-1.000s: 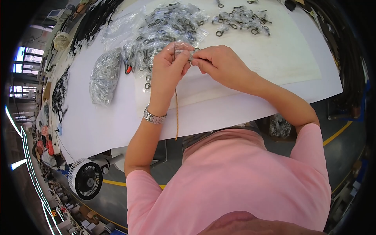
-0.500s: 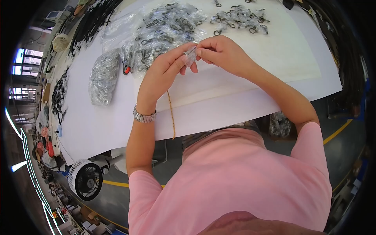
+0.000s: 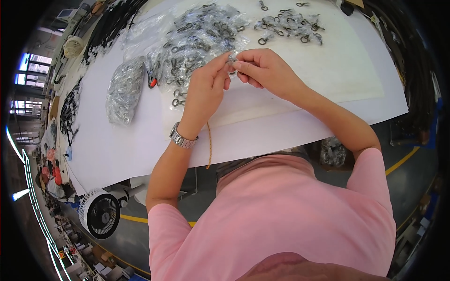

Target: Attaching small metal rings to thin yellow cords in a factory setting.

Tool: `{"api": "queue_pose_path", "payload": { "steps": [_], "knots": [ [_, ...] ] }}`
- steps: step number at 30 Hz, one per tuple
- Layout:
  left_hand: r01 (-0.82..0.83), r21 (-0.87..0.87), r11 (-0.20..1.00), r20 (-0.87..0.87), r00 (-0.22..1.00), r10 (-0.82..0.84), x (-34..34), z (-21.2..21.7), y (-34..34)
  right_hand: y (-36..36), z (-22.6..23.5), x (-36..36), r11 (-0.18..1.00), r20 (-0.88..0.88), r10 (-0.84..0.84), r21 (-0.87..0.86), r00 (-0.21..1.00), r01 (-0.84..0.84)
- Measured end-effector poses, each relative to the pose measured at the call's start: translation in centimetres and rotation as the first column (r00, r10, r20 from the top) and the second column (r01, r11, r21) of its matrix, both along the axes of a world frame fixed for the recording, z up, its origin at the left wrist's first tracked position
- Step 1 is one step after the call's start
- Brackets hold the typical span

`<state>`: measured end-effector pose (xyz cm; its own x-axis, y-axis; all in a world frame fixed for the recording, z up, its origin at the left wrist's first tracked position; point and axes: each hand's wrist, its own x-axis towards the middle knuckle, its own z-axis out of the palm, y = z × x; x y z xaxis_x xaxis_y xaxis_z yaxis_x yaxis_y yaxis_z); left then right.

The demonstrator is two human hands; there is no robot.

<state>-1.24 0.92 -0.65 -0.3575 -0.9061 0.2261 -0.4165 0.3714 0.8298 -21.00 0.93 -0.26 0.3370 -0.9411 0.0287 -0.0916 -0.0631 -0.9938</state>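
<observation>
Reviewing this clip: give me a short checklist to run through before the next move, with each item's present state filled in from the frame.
1. Both hands on the piece: left hand and right hand meet fingertip to fingertip over a small clear packet. Ok.
2. Packet contents: too small to see. Cannot tell.
3. Supply within reach: pile of bagged metal rings lies just beyond the hands. Ok.
4. Separate group of small packets sits apart, at the far right of the white table. Ok.
5. Tan cord hangs over the table's near edge below the left wrist; could snag. Not ok.
</observation>
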Motion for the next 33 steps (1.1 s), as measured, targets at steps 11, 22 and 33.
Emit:
{"api": "queue_pose_path", "payload": {
  "steps": [11, 22, 33],
  "knots": [
    [-0.043, 0.212, 0.976, -0.090, 0.994, 0.064, 0.3, 1.5, 0.0, -4.2, -0.7, -3.5, 0.899, 0.819, -0.375, 0.436, 0.434, -0.046],
    [0.029, -0.404, 0.914, 0.133, 0.991, 0.028, -1.6, 1.1, 1.1, -3.8, -1.9, -2.6, 0.907, 0.895, -0.245, 0.348, 0.374, -0.239],
    [-0.012, -0.374, 0.927, 0.220, 0.970, 0.101, -0.5, 0.1, 1.1, -3.4, -1.7, -2.2, 0.910, 0.826, -0.174, 0.343, 0.537, -0.233]
  ]
}}
